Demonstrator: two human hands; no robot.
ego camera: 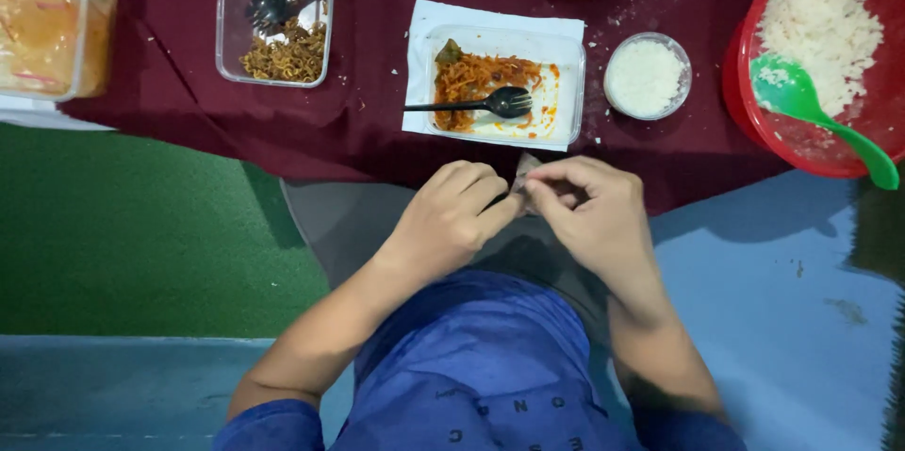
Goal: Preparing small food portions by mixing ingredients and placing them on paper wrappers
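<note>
My left hand (451, 215) and my right hand (586, 211) meet in front of my lap, just below the table's edge. Both pinch a small pale piece of wrapper or paper (524, 168) between thumbs and fingertips; most of it is hidden by my fingers. Right above them on the maroon tablecloth (358, 121) stands a clear rectangular container (566, 83) with orange-red noodles, set on a white sheet. A black plastic fork (471, 104) lies across it, handle pointing left.
A small round bowl of white grains (647, 76) sits right of the container. A red basin of rice (801, 145) holds a green spoon (811, 112). Another clear container (275, 13) with noodles and a black fork stands at upper left, an orange-filled box (47, 22) at far left.
</note>
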